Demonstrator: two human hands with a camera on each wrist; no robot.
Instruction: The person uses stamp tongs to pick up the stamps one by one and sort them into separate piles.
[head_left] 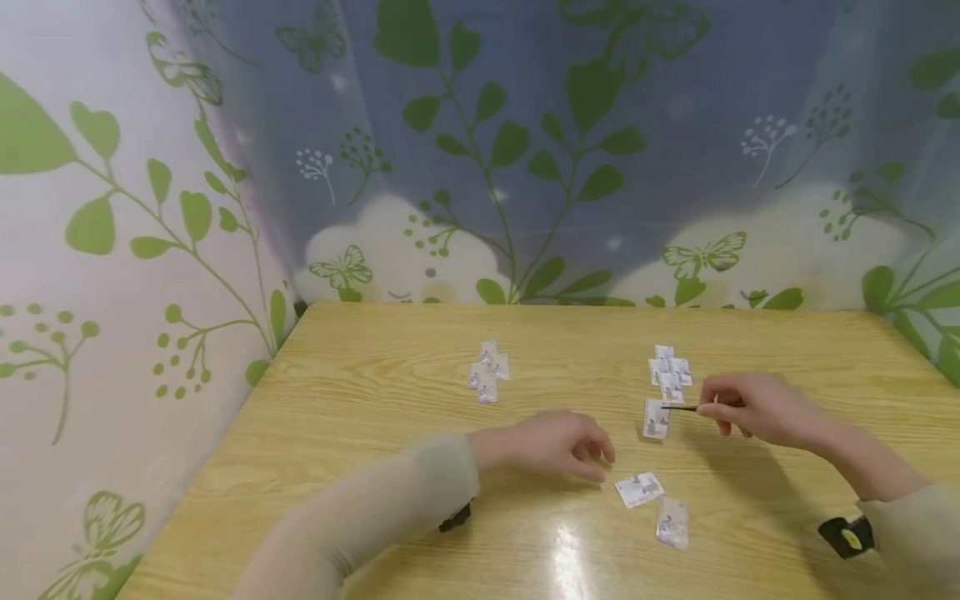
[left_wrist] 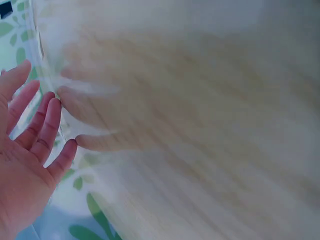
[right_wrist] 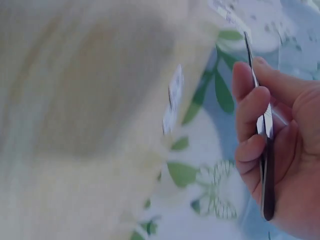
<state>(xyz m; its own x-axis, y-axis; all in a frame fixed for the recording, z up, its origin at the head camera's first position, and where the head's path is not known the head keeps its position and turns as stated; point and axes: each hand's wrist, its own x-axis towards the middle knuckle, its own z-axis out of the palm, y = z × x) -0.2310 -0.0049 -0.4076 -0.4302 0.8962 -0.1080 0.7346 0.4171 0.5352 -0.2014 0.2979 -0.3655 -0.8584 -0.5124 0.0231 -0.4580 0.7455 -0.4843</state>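
Note:
My right hand [head_left: 761,408] grips metal tweezers [right_wrist: 265,130] between thumb and fingers. Their tips pinch the edge of a small printed plastic packet [head_left: 655,419], which hangs over the table just in front of a cluster of similar packets [head_left: 670,371]. In the right wrist view that packet [right_wrist: 227,14] shows at the tweezers' tip. Nearer the front edge lie two single packets, one flat packet [head_left: 639,490] and another packet [head_left: 672,523]. My left hand [head_left: 558,446] holds nothing; its fingers [left_wrist: 50,120] are loosely spread with fingertips right at the tabletop, left of the single packets.
A second overlapping cluster of packets [head_left: 488,372] lies at the back, left of the middle. The wood-grain table [head_left: 360,417] meets a cloth backdrop [head_left: 525,208] printed with leaves and butterflies at the back and left. A dark strapped device [head_left: 847,536] sits on the right wrist.

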